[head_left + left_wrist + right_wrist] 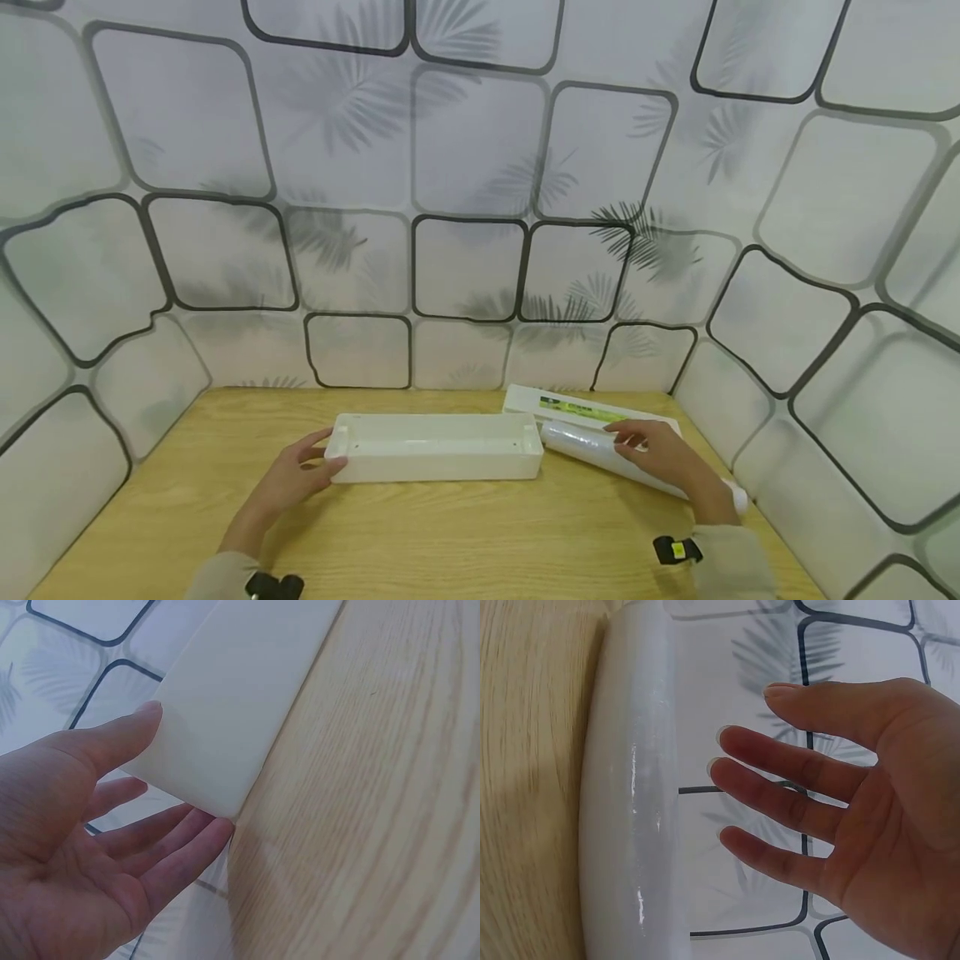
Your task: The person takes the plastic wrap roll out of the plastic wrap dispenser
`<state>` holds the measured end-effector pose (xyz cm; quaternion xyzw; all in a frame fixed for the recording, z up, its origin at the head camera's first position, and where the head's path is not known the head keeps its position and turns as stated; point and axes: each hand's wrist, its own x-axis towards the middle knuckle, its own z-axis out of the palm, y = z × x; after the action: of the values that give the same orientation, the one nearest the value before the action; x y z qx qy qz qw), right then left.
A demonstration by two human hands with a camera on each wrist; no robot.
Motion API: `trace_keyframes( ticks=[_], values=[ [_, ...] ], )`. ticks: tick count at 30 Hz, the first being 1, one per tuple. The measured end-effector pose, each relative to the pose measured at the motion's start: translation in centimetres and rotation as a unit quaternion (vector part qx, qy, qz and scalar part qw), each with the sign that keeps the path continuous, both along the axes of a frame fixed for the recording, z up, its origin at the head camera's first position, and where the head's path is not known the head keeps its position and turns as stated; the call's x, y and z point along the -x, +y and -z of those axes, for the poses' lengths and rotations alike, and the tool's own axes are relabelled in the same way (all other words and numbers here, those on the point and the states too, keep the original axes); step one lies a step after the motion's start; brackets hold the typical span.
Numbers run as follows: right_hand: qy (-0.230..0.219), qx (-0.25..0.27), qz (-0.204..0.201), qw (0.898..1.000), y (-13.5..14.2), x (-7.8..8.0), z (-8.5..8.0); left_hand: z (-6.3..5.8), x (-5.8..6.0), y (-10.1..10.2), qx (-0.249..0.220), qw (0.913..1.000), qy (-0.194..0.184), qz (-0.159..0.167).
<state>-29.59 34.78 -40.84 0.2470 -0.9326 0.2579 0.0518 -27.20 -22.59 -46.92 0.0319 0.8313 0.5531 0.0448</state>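
Note:
A long white open-topped box [435,468] sits on the table, its hollow facing up. My left hand [291,475] holds its left end, thumb at the front corner and fingers round the end. In the left wrist view the thumb tip overlaps the edge of the box's pale face [225,697], and the fingertips meet its lower corner. To the right lies a roll of cling film [581,446], slanting toward the front right, glossy in the right wrist view. My right hand [660,454] hovers just over the roll, fingers loosely spread and apart from it, holding nothing.
Behind the roll lies a long white lid [525,400] with a green label, close to the patterned back wall [465,354]. Patterned walls also border the wooden table [465,533] on the left and right.

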Motion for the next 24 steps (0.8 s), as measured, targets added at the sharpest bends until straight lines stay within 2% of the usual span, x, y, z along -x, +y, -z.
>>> trace_keyframes(
  ticks=[12,18,21,24],
  values=[
    [0.009,-0.006,-0.032,0.999,-0.8,0.3,0.4,0.4,0.4,-0.2,-0.006,1.0,-0.003,0.002],
    [0.014,-0.005,-0.044,0.999,-1.3,0.6,1.0,0.0,0.2,-0.4,-0.01,0.9998,-0.005,0.015],
    [0.034,-0.01,-0.035,0.999,-1.9,0.6,1.2,-0.5,0.0,-0.5,0.014,0.9997,0.009,0.018],
    [0.056,-0.025,-0.006,0.998,-2.9,0.4,1.5,-1.4,-0.2,-0.4,0.05,0.9982,0.032,0.01]
  ],
)
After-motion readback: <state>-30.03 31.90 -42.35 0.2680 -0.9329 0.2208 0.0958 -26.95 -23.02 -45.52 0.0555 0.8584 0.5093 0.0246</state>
